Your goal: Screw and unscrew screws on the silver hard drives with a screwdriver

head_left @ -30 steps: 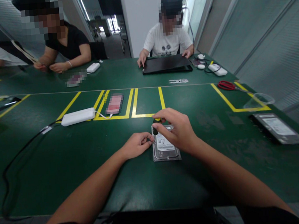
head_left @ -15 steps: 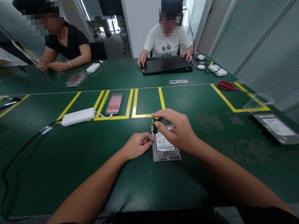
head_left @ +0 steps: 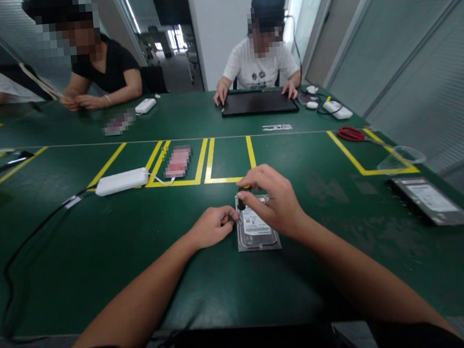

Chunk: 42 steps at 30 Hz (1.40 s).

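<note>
A silver hard drive (head_left: 258, 239) with a white label lies flat on the green table in front of me. My right hand (head_left: 277, 200) is closed on the handle of a short black and yellow screwdriver (head_left: 241, 201), which stands nearly upright. Its shaft points down at the left edge of the drive; the exact spot under the tip is too small to make out. At that same edge, close to the shaft, my left hand (head_left: 214, 227) has its fingers bent and pressed against the side of the drive.
On the right lie a second hard drive (head_left: 433, 201), red-handled scissors (head_left: 352, 134) and a clear plastic piece (head_left: 407, 155). A white power strip (head_left: 121, 181) and a phone (head_left: 178, 162) lie left. Across the table, a person handles a black flat panel (head_left: 259, 102); others sit at the left.
My right fingers have shifted slightly over the screwdriver handle, with the hand a little higher. The left hand and the drive stay put. Across the table, the black panel has been lowered flatter.
</note>
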Motion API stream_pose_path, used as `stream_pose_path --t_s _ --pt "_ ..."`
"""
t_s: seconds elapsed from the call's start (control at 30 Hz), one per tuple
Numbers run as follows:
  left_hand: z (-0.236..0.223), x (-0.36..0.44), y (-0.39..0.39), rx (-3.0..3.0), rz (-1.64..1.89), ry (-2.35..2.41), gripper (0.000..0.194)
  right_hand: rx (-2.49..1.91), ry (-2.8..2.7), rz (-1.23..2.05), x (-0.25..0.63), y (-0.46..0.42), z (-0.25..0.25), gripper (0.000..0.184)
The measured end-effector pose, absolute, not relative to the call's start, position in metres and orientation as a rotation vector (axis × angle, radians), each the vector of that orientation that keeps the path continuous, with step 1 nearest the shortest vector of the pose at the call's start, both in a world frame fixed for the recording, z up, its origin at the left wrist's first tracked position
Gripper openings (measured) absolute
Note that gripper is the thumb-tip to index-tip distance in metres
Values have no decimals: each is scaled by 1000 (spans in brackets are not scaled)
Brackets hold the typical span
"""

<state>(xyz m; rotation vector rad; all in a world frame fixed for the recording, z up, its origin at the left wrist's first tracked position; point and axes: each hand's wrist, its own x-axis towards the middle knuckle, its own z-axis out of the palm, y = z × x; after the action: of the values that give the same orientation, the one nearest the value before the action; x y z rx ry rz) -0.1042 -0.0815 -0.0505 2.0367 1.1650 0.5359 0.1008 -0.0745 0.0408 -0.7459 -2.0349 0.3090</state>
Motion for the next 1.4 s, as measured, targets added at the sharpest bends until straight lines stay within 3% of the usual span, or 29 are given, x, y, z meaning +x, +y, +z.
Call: stream_pose_path --t_s 0.23,0.43,0.63,1.4 --pt "-52 -104 -81 2039 541 1175 17 -683 -2014 384 100 -78 43 20" --pt "-51 -104 -82 2045 544 1176 17 -713 -2027 342 99 -78 41 10" --pt "-52 -104 -82 2048 575 1189 13 -691 -2069 408 98 -81 40 22" --pt "-51 -101 -83 2070 566 1188 11 -741 -2071 295 98 -79 40 12"
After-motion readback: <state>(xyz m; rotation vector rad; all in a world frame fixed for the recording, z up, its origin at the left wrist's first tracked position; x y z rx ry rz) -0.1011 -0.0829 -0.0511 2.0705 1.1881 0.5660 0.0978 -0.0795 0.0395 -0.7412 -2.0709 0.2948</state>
